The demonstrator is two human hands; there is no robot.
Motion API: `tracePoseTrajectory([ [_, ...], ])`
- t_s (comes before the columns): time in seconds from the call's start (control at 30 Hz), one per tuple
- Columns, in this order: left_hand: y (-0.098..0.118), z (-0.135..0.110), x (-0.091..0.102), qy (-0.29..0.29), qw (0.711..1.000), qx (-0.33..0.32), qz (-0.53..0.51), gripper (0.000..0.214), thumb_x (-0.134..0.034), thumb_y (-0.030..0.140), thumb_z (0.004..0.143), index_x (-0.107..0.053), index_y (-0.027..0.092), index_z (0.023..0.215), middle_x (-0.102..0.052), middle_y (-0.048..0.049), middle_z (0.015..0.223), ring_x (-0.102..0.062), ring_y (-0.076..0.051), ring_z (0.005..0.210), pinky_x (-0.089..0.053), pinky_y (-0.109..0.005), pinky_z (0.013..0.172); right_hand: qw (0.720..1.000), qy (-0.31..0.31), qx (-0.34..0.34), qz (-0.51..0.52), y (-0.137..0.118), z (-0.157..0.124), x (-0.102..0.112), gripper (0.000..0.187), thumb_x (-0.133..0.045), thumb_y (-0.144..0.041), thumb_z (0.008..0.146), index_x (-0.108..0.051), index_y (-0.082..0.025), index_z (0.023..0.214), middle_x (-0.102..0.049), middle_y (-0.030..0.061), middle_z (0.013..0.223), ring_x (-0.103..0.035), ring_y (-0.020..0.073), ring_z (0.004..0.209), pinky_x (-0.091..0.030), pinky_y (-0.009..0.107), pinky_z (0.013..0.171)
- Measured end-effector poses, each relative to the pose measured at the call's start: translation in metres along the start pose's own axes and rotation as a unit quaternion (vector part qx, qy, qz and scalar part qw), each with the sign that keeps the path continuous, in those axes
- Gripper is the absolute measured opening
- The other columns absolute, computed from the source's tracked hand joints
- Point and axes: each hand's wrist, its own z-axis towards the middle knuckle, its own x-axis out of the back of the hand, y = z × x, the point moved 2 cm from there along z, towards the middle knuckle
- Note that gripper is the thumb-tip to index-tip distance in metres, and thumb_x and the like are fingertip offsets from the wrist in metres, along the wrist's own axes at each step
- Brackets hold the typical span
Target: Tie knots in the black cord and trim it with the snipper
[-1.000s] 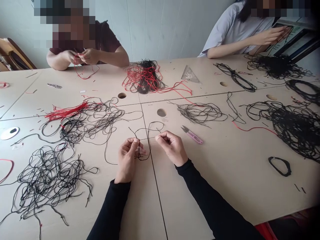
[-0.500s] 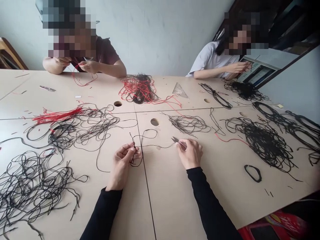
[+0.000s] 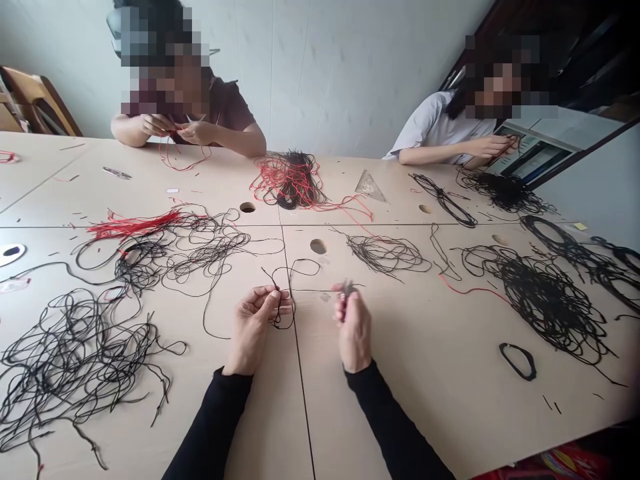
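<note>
My left hand (image 3: 257,317) pinches a thin black cord (image 3: 306,272) between thumb and fingertips. Loops of that cord stick out above and below the fingers, and one strand runs right across the table toward my other hand. My right hand (image 3: 355,327) is closed around a small pair of thread snips (image 3: 347,288), its blades pointing away from me and smeared by motion. The snips are close to the strand; whether they touch it I cannot tell.
Tangled black cords (image 3: 75,360) lie at left, with a red cord bundle (image 3: 135,223) behind. More black cord (image 3: 550,307) and a small black loop (image 3: 519,361) lie at right. A clear set square (image 3: 369,187) is farther back. Two people across the table handle cords.
My right hand has moved left, closer to my left hand, and turned with the snips in it. My left hand keeps its pinch on the cord. The camera view has shifted slightly.
</note>
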Motion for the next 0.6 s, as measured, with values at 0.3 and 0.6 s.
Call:
tracePoseTrajectory([
  [0.3, -0.004, 0.001, 0.004, 0.02, 0.996, -0.067, 0.047, 0.021, -0.075, 0.032, 0.078, -0.066, 0.016, 0.088, -0.061, 0.0013, 0.078, -0.055, -0.008, 0.069, -0.046, -0.02, 0.07, 0.944, -0.235, -0.194, 0.13, -0.008, -0.029, -0.047, 0.04, -0.048, -0.059, 0.091, -0.056, -0.02, 0.094, -0.038, -0.0042, 0.072, -0.03, 0.0056, 0.046, -0.021, 0.017, 0.034],
  [0.6, -0.003, -0.003, -0.002, -0.023, 0.993, -0.054, 0.099, 0.021, -0.072, 0.035, 0.081, -0.065, 0.016, 0.088, -0.061, 0.0003, 0.075, -0.058, -0.01, 0.065, -0.049, -0.024, 0.067, 0.921, -0.23, -0.248, 0.193, -0.002, -0.027, -0.047, 0.039, -0.051, -0.057, 0.09, -0.052, -0.019, 0.082, -0.036, -0.0061, 0.069, -0.023, 0.0027, 0.043, -0.015, 0.014, 0.033],
])
